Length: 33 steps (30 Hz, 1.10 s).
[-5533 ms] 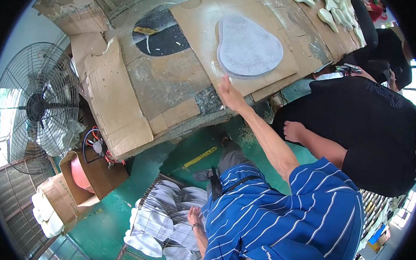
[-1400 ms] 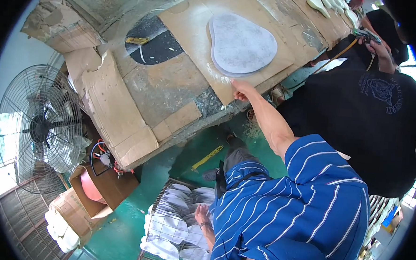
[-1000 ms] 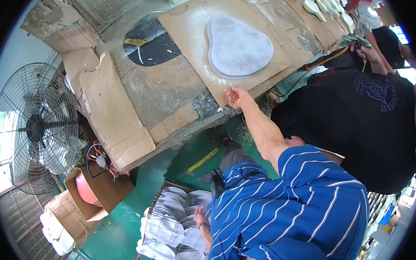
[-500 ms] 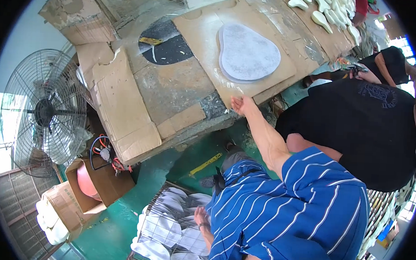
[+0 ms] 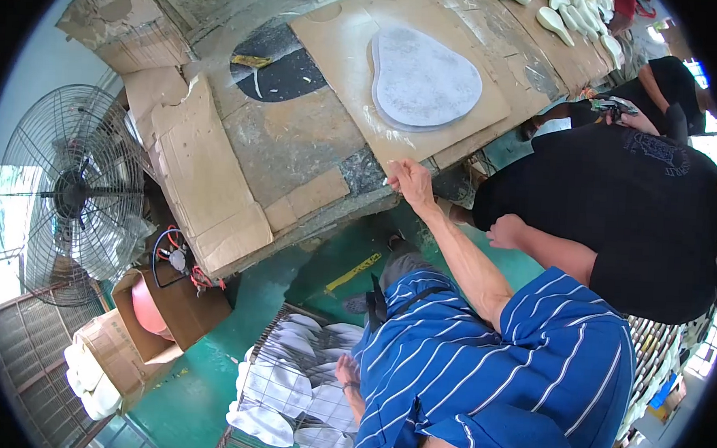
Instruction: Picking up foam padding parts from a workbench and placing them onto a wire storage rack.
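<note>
My right hand point(image 5: 410, 183) is at the near corner of a flat cardboard sheet point(image 5: 358, 86) on the workbench. Its fingers are curled together, and whatever they may hold is too small to make out. Farther up on that sheet lies a pale grey, pear-shaped slab point(image 5: 423, 80), apart from the hand. Low beside my body, my left hand point(image 5: 346, 371) hangs over a wire rack point(image 5: 275, 345), its fingers loosely apart and seemingly holding nothing. Flat white rounded pieces point(image 5: 278, 387) fill that rack. My shirt hides part of the left forearm.
A person in black point(image 5: 610, 213) sits close on my right. Left stands a large wire fan point(image 5: 72, 197), with a cardboard box point(image 5: 187, 316) holding a red round thing below it. A black oval patch point(image 5: 277, 66) marks the workbench. White spoon-shaped pieces point(image 5: 555, 23) are piled at the far right.
My right hand has turned and shifted slightly left, its fingers curling more. The seated person's near hand has lifted into sight. The view has shifted a little; the slab stays on the cardboard.
</note>
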Each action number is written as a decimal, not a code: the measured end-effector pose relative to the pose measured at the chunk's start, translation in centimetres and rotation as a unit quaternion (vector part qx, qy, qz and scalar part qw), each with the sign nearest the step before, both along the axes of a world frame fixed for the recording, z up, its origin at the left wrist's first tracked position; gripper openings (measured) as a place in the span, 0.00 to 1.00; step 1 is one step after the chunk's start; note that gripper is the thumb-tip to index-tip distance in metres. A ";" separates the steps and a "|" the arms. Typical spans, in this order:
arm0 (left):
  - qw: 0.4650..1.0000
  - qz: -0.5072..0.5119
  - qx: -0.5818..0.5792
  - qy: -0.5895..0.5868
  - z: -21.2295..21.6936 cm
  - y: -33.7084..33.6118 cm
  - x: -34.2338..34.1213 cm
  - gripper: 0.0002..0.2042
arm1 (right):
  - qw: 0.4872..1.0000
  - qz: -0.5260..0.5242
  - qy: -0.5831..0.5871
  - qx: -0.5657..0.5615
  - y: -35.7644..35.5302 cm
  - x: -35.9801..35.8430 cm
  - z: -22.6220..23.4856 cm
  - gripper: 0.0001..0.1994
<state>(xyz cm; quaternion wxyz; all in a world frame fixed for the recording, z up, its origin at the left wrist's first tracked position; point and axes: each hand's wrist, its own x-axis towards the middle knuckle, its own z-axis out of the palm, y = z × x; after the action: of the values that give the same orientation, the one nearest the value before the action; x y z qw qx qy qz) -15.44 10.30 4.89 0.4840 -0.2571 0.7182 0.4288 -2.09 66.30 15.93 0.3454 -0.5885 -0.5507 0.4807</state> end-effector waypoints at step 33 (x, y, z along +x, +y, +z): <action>0.999 -0.045 0.020 0.008 1.4 3.8 -1.9 0.26 | 0.966 -0.138 0.174 -0.131 6.5 7.6 -5.4 0.16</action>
<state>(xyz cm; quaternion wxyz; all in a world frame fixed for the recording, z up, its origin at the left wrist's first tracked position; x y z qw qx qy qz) -17.30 14.11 6.34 0.5019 -0.2116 0.7241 0.4232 5.51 72.84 10.51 0.4184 -0.6065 -0.3278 0.5913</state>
